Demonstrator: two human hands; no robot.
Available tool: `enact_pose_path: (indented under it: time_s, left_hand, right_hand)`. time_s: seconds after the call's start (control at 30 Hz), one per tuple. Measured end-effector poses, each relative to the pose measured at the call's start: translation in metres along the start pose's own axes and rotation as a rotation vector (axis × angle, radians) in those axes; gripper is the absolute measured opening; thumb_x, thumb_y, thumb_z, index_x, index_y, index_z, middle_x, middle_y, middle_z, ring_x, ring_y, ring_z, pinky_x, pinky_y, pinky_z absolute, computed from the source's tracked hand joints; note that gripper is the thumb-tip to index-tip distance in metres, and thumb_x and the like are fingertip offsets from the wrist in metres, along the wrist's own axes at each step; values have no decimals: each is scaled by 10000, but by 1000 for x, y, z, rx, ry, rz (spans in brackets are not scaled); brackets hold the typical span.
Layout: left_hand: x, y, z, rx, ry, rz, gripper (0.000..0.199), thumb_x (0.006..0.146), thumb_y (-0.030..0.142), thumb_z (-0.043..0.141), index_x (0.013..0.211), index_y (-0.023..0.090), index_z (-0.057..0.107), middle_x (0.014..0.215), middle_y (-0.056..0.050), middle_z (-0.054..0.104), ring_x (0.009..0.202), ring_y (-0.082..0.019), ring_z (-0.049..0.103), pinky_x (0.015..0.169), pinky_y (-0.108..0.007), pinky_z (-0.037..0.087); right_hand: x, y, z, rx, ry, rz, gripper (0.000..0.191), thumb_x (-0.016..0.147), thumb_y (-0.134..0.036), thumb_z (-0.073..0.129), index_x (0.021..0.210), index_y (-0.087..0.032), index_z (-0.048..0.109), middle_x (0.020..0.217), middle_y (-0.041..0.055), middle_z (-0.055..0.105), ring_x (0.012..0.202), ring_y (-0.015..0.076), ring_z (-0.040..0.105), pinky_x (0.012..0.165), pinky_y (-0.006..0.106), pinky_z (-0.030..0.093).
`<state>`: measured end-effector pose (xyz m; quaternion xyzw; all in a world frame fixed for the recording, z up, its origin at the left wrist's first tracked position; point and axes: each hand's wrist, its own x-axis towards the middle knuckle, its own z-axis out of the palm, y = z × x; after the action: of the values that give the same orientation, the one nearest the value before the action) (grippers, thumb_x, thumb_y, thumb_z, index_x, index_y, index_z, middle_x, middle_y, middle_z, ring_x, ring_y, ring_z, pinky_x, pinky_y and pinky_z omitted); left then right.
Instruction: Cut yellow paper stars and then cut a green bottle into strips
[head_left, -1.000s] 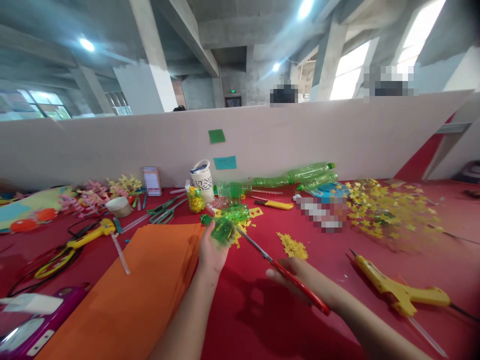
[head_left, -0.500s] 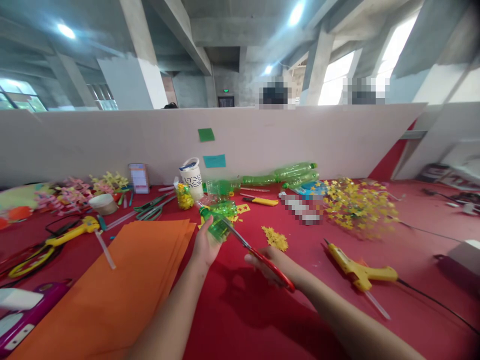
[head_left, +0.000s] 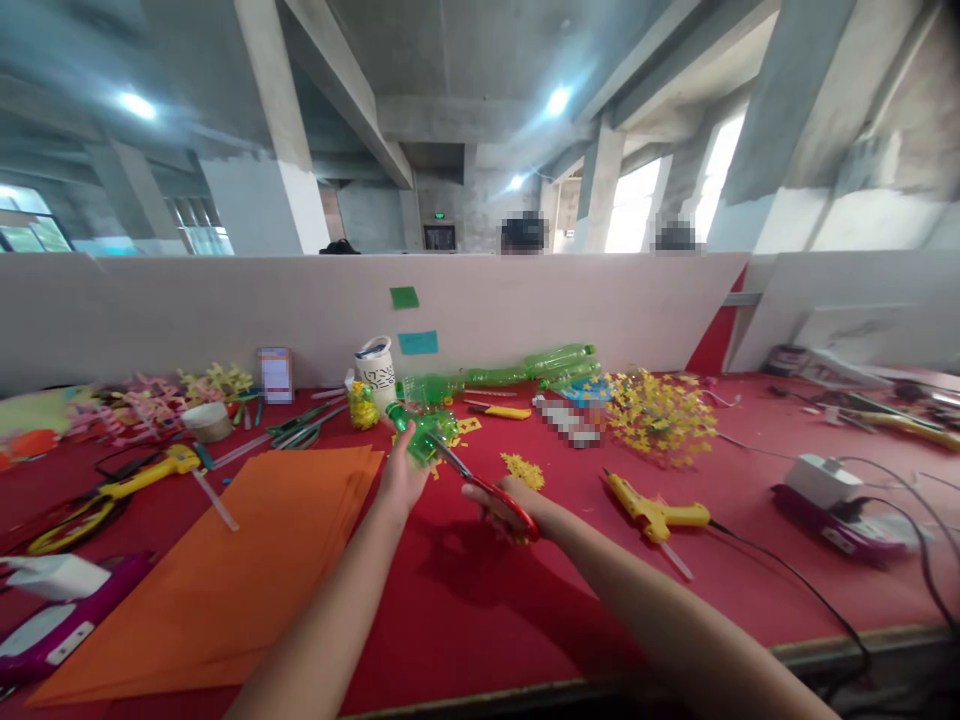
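Closed round a cut piece of green plastic bottle (head_left: 420, 445) is my left hand (head_left: 406, 478), with the bottle's neck pointing up and left. My right hand (head_left: 510, 505) grips red-handled scissors (head_left: 511, 504), whose blades reach the right side of the bottle piece. Beyond it lie yellow star scraps (head_left: 466, 428) and more green bottles (head_left: 562, 365). A small pile of yellow stars (head_left: 523, 470) rests just past my right hand.
Orange sheets (head_left: 247, 560) cover the left front. A yellow glue gun (head_left: 652, 510) lies to the right, below a yellow star bouquet (head_left: 660, 415). Farther right is a purple power strip (head_left: 840, 530). A white cup (head_left: 376, 370) stands near the partition (head_left: 225, 310).
The view has tilted up and shifted right, showing the table's front edge and right-hand power strip. Both hands still hold the same things, with the blades still at the bottle piece.
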<state>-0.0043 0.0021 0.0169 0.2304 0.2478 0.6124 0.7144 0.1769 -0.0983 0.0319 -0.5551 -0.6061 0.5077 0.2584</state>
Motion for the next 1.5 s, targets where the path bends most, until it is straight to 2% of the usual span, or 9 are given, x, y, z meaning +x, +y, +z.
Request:
enact_pose_path:
  time_s: [0.13,0.27,0.43,0.67,0.93,1.07,1.27,1.5]
  left_hand:
    - [-19,1,15,62,-34,67,253,795,227,684,1029,164,612,864,-55,720,738,-179,712,722,-318,568]
    - [-52,-1,34,103,-110,115,262,769,265,716,989,161,618,848,-53,708,759,-193,708,749,-336,568]
    - [-93,-1,52,127,-50,115,314,748,305,737,1008,180,611,842,-43,693,737,-192,696,732,-363,577]
    - [-129,6,62,148,9,136,297,737,321,750,971,183,629,848,-54,688,750,-199,690,715,-357,578]
    - [-157,12,76,113,-40,176,367,735,300,754,1060,187,625,798,-32,676,722,-205,694,717,-357,567]
    - [-166,12,77,135,-40,188,376,727,307,762,1060,198,624,814,-29,677,733,-198,690,731,-357,564]
    - [-167,10,76,148,-36,188,334,727,329,761,1000,185,632,826,-42,677,712,-179,675,730,-354,572]
    - [-164,10,81,147,-41,192,370,724,308,763,1051,200,628,828,-30,675,733,-189,687,732,-355,578]
  right_hand:
    - [-26,2,5,16,28,-19,571,807,-688,493,603,-158,551,362,-52,442,327,84,429,381,189,349]
    - [-59,11,24,113,39,-76,591,819,-701,429,682,-143,568,376,-67,426,315,81,412,365,187,317]
    - [-90,17,49,162,131,-150,576,803,-718,428,692,-160,524,376,-89,386,327,65,375,434,197,344]
    - [-127,15,57,73,139,-129,553,783,-720,501,733,-169,485,488,-65,416,410,61,370,419,195,257]
    - [-156,6,66,91,140,-201,590,780,-764,447,716,-178,472,466,-79,357,368,54,334,374,183,224]
    - [-164,1,68,94,150,-201,606,762,-782,450,709,-178,466,480,-72,383,362,50,345,363,176,229]
    - [-167,-1,69,93,153,-212,612,772,-781,436,709,-173,473,493,-65,402,357,47,337,364,183,230]
    - [-163,4,64,83,157,-178,571,791,-736,474,732,-169,491,517,-60,410,391,57,351,384,188,226]
